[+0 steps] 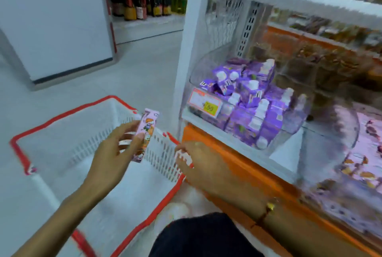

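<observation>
My left hand [115,149] grips a slim pink carton [147,132] with a cartoon print, held upright over the far right corner of a white shopping basket [99,132] with a red rim. My right hand [198,166] curls its fingers over the basket's right rim and holds it. The basket stands on the floor in front of me and looks empty inside. Purple cartons [250,104] with white caps fill a clear plastic bin on the shelf to the right.
A white and orange shelf unit [233,149] stands close on the right, with a price tag [204,103] on the bin front. More clear bins of snacks [361,153] lie further right. Bottles [144,0] line a far shelf across the pale floor.
</observation>
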